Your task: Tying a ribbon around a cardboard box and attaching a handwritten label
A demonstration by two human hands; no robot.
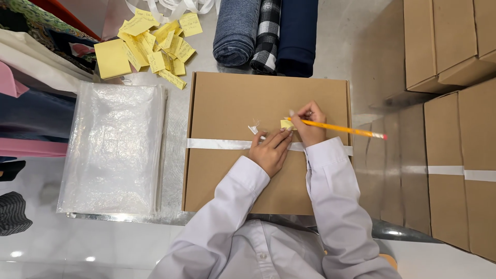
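A flat brown cardboard box (232, 103) lies on the metal table, bound across by a white ribbon (217, 144) with a small knot. On the lid sits a small yellow sticky note (285, 124). My left hand (270, 149) lies flat on the ribbon, its fingertips pressing the note's lower edge. My right hand (309, 124) grips a yellow pencil (341, 128), its tip on the note and its pink eraser end pointing right. Both arms wear white sleeves.
A stack of clear plastic bags (111, 147) lies left of the box. Yellow sticky notes and a pad (147, 46) are scattered at the back left. Three folded fabrics (266, 33) lie behind the box. More cardboard boxes (454, 170) stand at the right, clothing at the far left.
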